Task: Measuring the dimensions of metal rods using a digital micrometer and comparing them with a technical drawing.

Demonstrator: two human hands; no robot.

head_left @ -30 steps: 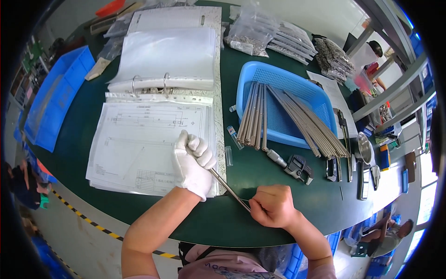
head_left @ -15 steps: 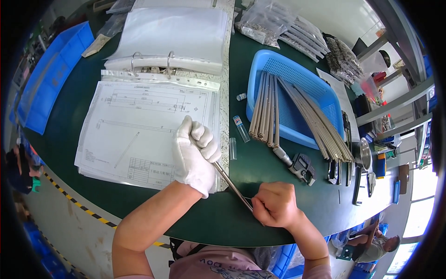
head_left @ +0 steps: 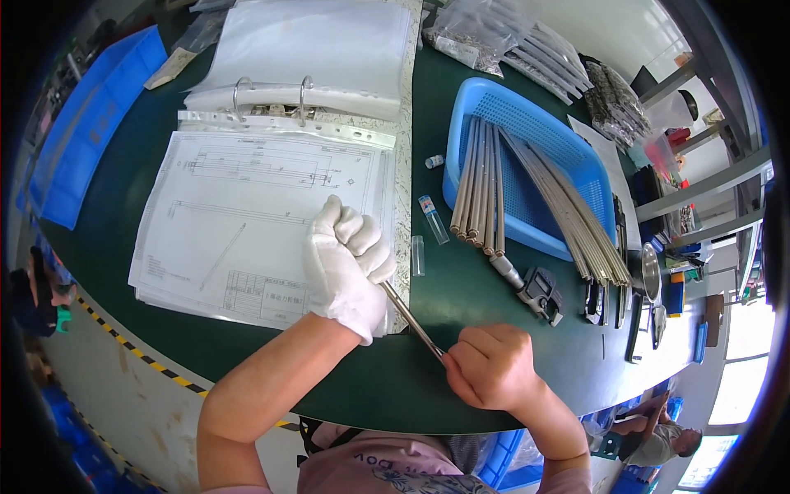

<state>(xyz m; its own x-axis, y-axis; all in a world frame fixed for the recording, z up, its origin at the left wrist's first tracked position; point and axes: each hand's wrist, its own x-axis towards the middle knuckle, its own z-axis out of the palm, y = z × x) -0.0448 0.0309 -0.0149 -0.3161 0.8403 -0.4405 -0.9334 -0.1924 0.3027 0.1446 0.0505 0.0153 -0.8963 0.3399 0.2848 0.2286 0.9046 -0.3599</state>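
Centre of frame: a metal rod [head_left: 414, 321] slants down to the right over the green table [head_left: 362, 387]. Left hand [head_left: 350, 267], white-gloved, fingers curled round the rod's upper end, over a drawing sheet [head_left: 239, 206]. Right hand [head_left: 492, 366], bare, clenched at the lower end; what it pinches is hidden. Right of centre: blue basket [head_left: 455, 123] with more rods [head_left: 476, 189], micrometer [head_left: 539, 293] just below.

The white-gloved left hand [head_left: 350, 267] is curled closed; the bare right hand [head_left: 491, 366] makes a fist nearer the bench's [head_left: 370, 387] front edge, its fingertips mostly hidden, it seems. Both elbows are bent.
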